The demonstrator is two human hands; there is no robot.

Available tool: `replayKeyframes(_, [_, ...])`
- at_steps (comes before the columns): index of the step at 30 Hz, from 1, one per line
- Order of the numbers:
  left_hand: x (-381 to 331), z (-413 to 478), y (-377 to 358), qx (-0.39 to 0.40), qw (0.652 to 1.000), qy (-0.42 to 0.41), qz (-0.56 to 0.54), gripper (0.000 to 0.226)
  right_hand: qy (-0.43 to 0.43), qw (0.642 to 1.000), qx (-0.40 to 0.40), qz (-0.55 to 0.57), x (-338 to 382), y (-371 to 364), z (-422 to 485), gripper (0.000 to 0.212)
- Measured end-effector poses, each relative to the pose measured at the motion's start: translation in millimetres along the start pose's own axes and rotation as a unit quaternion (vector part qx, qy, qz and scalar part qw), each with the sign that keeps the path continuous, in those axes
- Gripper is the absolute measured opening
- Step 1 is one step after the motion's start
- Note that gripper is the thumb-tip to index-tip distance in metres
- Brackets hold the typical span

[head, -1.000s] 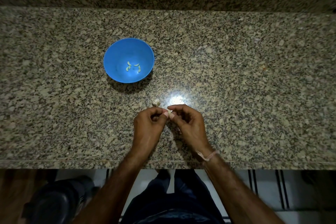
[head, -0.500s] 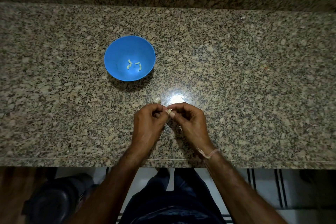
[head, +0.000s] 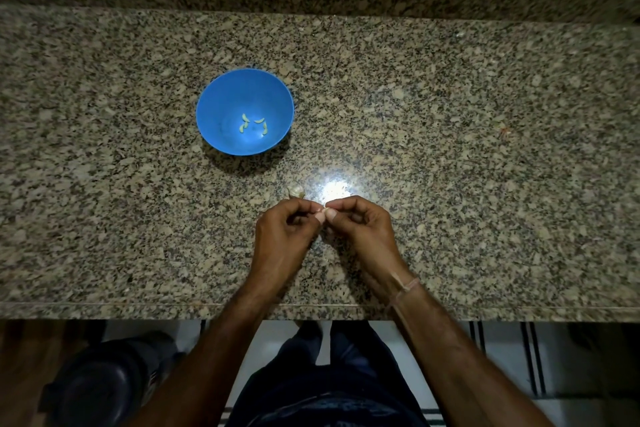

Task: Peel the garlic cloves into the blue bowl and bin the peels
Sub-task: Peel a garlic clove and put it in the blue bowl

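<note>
Right between hands (head: pixel 285 232) (head: pixel 362 232) (fingertip-pinched): garlic clove (head: pixel 322 212)

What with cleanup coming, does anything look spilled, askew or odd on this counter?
Nothing stands out. The blue bowl sits upright on the counter with a few peeled cloves inside. A garlic piece lies just beyond the left hand and right hand, which pinch one clove between them.

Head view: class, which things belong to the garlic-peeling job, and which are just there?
Job: round blue plastic bowl; pale peeled cloves inside; small clove pinched by left hand and right hand; papery garlic piece nearby.
Other: speckled granite countertop; striped floor.
</note>
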State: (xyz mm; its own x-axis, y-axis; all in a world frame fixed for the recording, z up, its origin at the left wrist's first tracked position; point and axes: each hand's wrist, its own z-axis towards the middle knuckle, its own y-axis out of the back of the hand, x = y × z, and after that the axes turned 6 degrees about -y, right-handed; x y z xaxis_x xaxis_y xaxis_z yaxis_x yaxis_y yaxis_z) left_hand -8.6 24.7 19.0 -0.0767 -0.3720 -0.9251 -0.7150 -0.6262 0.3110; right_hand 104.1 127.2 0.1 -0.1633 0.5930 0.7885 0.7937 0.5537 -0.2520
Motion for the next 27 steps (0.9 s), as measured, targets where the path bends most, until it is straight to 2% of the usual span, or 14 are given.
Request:
replayKeyframes(4, [-1.0,-0.5,0.7,-0.024,0.996,-0.044,0.071,0.006,-0.024,1.000,-0.004,0.003,1.6,-0.2,-1.0,0.009])
replayKeyframes(11, [-2.8,1.0,3.9,-0.024,0.976,-0.123,0.177,0.009,0.063,0.993,-0.020,-0.095,2.5,-0.9,0.8,0.012])
replayKeyframes(23, [-0.9,6.1,8.9,-0.007,0.980,-0.106,0.169,0.011,0.102,0.983,-0.011,-0.150,-1.7,-1.3,3.4,0.007])
replayKeyframes(27, [3.3,7.1,6.6,-0.003,0.986,-0.068,0.153,0.011,0.043,0.997,0.005,-0.070,-0.3,-2.5,3.2,0.008])
